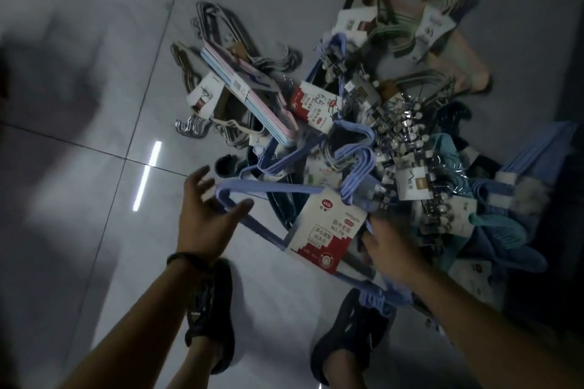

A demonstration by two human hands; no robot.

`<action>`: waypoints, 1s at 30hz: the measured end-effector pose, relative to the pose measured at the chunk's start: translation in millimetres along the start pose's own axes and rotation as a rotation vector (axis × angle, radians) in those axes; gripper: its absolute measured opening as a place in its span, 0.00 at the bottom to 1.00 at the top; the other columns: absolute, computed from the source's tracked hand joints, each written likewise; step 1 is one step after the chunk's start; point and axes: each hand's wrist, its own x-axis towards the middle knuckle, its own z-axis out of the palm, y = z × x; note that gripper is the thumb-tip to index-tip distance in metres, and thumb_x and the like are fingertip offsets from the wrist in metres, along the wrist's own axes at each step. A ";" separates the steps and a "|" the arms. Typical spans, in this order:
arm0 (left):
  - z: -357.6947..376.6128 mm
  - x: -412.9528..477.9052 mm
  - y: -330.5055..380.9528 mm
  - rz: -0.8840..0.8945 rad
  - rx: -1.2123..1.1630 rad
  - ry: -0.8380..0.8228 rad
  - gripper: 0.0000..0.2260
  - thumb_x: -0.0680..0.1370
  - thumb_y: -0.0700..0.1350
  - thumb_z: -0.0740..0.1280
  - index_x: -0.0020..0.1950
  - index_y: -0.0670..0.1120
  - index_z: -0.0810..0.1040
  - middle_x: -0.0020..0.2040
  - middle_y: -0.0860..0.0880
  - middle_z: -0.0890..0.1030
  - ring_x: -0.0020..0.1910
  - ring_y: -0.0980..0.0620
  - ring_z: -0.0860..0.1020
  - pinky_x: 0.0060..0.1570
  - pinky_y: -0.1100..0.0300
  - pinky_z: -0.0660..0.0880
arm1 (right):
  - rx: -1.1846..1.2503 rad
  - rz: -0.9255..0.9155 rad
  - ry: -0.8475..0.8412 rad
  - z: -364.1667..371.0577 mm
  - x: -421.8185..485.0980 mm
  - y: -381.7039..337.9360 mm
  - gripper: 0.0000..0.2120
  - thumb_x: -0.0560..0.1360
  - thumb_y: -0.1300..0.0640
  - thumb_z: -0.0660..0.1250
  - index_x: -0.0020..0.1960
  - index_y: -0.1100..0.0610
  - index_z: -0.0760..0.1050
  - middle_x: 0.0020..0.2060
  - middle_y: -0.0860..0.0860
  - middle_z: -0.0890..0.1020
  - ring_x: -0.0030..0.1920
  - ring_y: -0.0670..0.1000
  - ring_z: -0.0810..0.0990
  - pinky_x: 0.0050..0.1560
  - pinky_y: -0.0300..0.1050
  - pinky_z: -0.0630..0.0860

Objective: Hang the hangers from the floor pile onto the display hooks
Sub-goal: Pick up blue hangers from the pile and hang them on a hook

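Observation:
A pile of bundled hangers [363, 123] lies on the grey tiled floor, in periwinkle, teal, beige, metal and pastel colours, many with paper labels. Nearest me is a periwinkle hanger bundle [271, 191] wrapped in a red-and-white label [327, 230]. My left hand [205, 215] hovers at this bundle's left corner, fingers spread, just touching or just above it. My right hand [388, 249] is blurred and sits at the bundle's right side, beside the label; whether it grips the bundle is unclear. No display hooks are in view.
My two feet in dark sandals [210, 309] [350, 335] stand on the tiles just below the pile. Bare floor tiles [94, 104] spread to the left. A dark edge [568, 73] runs along the right side.

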 end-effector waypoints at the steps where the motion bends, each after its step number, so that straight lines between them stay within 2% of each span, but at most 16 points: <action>1: 6.9 -9.3 8.4 -0.100 -0.229 -0.001 0.46 0.65 0.53 0.83 0.78 0.55 0.63 0.69 0.53 0.73 0.58 0.50 0.79 0.57 0.50 0.79 | 0.067 0.019 -0.004 3.7 -3.7 -3.1 0.09 0.81 0.59 0.62 0.58 0.50 0.76 0.46 0.49 0.84 0.45 0.50 0.84 0.43 0.51 0.84; 3: 28.3 -18.5 17.3 -0.253 -0.507 -0.074 0.51 0.62 0.58 0.84 0.78 0.60 0.58 0.72 0.48 0.73 0.64 0.44 0.78 0.62 0.40 0.77 | 0.166 0.062 0.014 14.9 -6.5 -9.9 0.07 0.81 0.51 0.62 0.58 0.47 0.75 0.47 0.51 0.84 0.45 0.53 0.85 0.44 0.54 0.84; 4: 39.9 -21.3 21.6 -0.307 -0.588 -0.111 0.50 0.63 0.57 0.84 0.77 0.61 0.57 0.71 0.47 0.74 0.65 0.42 0.77 0.62 0.36 0.77 | 0.224 0.081 0.038 19.3 -8.1 -16.3 0.08 0.81 0.50 0.63 0.59 0.49 0.75 0.47 0.52 0.84 0.47 0.55 0.85 0.46 0.52 0.83; 5: 50.9 -22.4 24.5 -0.337 -0.637 -0.133 0.47 0.63 0.56 0.83 0.76 0.59 0.60 0.70 0.46 0.76 0.64 0.41 0.79 0.62 0.36 0.78 | 0.278 0.075 0.065 22.3 -9.2 -25.4 0.09 0.82 0.53 0.64 0.61 0.53 0.76 0.50 0.53 0.84 0.50 0.55 0.84 0.48 0.48 0.80; 7: 68.9 -21.1 25.1 -0.296 -0.561 -0.133 0.37 0.63 0.56 0.84 0.68 0.56 0.71 0.64 0.47 0.82 0.58 0.45 0.84 0.56 0.42 0.83 | 0.304 0.064 0.108 24.3 -11.5 -43.9 0.09 0.83 0.60 0.63 0.63 0.58 0.76 0.53 0.51 0.82 0.54 0.50 0.81 0.50 0.41 0.75; 9: 79.4 -17.7 19.4 -0.229 -0.429 -0.079 0.32 0.64 0.55 0.85 0.62 0.57 0.74 0.59 0.51 0.85 0.53 0.50 0.86 0.50 0.48 0.85 | 0.319 0.070 0.148 27.1 -10.9 -52.9 0.10 0.84 0.61 0.63 0.64 0.55 0.76 0.52 0.47 0.80 0.50 0.41 0.78 0.49 0.33 0.74; 10: 80.9 -15.1 16.9 -0.230 -0.436 -0.056 0.32 0.64 0.55 0.85 0.62 0.57 0.74 0.58 0.52 0.85 0.51 0.50 0.87 0.49 0.49 0.86 | 0.309 0.065 0.158 24.8 -10.8 -61.1 0.09 0.84 0.60 0.63 0.63 0.54 0.76 0.51 0.46 0.80 0.46 0.37 0.77 0.45 0.28 0.73; 14: 81.7 -10.3 11.3 -0.333 -0.604 0.030 0.28 0.67 0.54 0.83 0.61 0.49 0.77 0.54 0.48 0.88 0.48 0.50 0.88 0.49 0.47 0.86 | 0.370 0.047 0.168 28.0 0.0 -84.8 0.12 0.85 0.60 0.61 0.67 0.56 0.76 0.51 0.50 0.83 0.43 0.39 0.81 0.33 0.28 0.74; 17: 77.9 -2.6 6.3 -0.384 -0.723 0.040 0.26 0.71 0.50 0.82 0.65 0.45 0.77 0.55 0.45 0.88 0.51 0.44 0.88 0.50 0.42 0.85 | 0.456 0.030 0.171 40.8 2.8 -108.0 0.15 0.85 0.63 0.60 0.70 0.59 0.73 0.57 0.52 0.82 0.39 0.32 0.79 0.33 0.25 0.74; 20: 60.7 14.2 8.1 -0.341 -0.742 -0.012 0.26 0.73 0.48 0.80 0.68 0.42 0.76 0.57 0.42 0.87 0.53 0.42 0.87 0.48 0.43 0.85 | 0.536 -0.005 0.034 38.4 11.1 -125.5 0.14 0.85 0.61 0.61 0.70 0.56 0.74 0.58 0.53 0.83 0.40 0.35 0.83 0.35 0.28 0.76; 22: 42.6 31.2 9.5 -0.314 -0.735 -0.006 0.24 0.75 0.44 0.79 0.67 0.41 0.76 0.57 0.41 0.87 0.53 0.41 0.87 0.45 0.46 0.85 | 0.582 0.003 -0.133 31.9 22.9 -134.6 0.11 0.80 0.60 0.66 0.61 0.53 0.79 0.51 0.53 0.84 0.42 0.42 0.85 0.40 0.36 0.78; 23: 32.6 39.4 9.4 -0.308 -0.734 -0.007 0.23 0.75 0.43 0.78 0.68 0.41 0.75 0.58 0.41 0.87 0.53 0.41 0.87 0.44 0.47 0.85 | 0.648 0.028 -0.161 30.3 34.4 -132.1 0.08 0.76 0.58 0.68 0.54 0.54 0.81 0.48 0.54 0.84 0.44 0.49 0.84 0.43 0.44 0.78; 25: 14.7 53.2 7.2 -0.283 -0.726 -0.034 0.24 0.76 0.43 0.77 0.69 0.41 0.74 0.58 0.40 0.86 0.54 0.40 0.87 0.44 0.47 0.85 | 0.813 0.210 -0.077 22.5 64.6 -125.7 0.07 0.75 0.56 0.66 0.49 0.56 0.82 0.46 0.57 0.85 0.46 0.56 0.83 0.48 0.52 0.79; 27: 5.1 62.0 4.7 -0.277 -0.731 -0.054 0.23 0.76 0.42 0.77 0.68 0.41 0.73 0.57 0.40 0.87 0.54 0.39 0.87 0.45 0.46 0.86 | 0.902 0.400 0.060 12.0 97.3 -117.4 0.11 0.78 0.53 0.66 0.54 0.56 0.82 0.51 0.58 0.86 0.51 0.59 0.85 0.54 0.58 0.83; 29: -0.7 66.7 1.7 -0.259 -0.716 -0.072 0.20 0.76 0.41 0.76 0.65 0.45 0.74 0.56 0.40 0.87 0.54 0.39 0.87 0.48 0.43 0.86 | 0.947 0.382 0.105 9.0 124.4 -135.0 0.18 0.77 0.46 0.66 0.59 0.57 0.83 0.53 0.60 0.86 0.53 0.60 0.86 0.54 0.58 0.84; 30: -2.5 68.9 -1.1 -0.247 -0.701 -0.087 0.19 0.76 0.41 0.76 0.64 0.45 0.75 0.56 0.40 0.87 0.54 0.39 0.87 0.49 0.43 0.86 | 1.034 0.274 0.196 22.7 143.8 -145.0 0.24 0.79 0.43 0.65 0.62 0.62 0.81 0.55 0.63 0.85 0.56 0.59 0.85 0.54 0.53 0.84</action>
